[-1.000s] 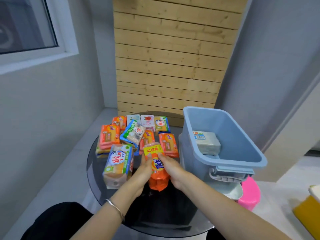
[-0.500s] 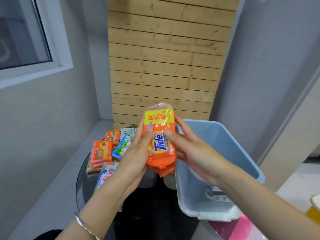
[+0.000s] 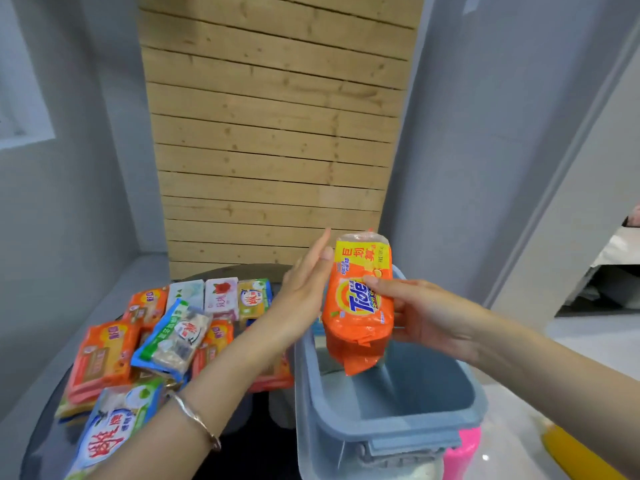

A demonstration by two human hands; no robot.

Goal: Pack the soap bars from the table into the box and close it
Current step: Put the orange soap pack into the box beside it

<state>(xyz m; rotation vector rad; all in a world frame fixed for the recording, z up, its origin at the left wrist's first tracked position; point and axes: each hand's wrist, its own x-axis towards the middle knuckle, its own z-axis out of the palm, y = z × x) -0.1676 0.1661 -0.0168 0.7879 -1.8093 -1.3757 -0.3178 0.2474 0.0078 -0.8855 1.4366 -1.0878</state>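
My right hand [image 3: 419,313] grips an orange Tide soap pack [image 3: 358,303] upright above the open blue-grey plastic box [image 3: 391,431]. My left hand [image 3: 304,296] is flat with fingers stretched out, just left of the pack, its thumb tip at the pack's upper edge. Several wrapped soap bars lie on the round dark glass table [image 3: 242,455] at the left: orange packs [image 3: 104,358], a green and blue pack [image 3: 176,337], a white and blue pack [image 3: 110,431] nearest me, and a pink-white bar [image 3: 221,297] at the back. The held pack hides part of the box's inside.
A wooden slat panel [image 3: 273,133] stands behind the table between grey walls. A pink object [image 3: 464,455] sits on the floor under the box's near right corner, and a yellow object [image 3: 575,455] lies further right. The box's latch handle [image 3: 377,455] faces me.
The Tide pack went from the table, up in both hands, then right over the box. My left hand has let go and opened beside it; only the right hand holds it now.
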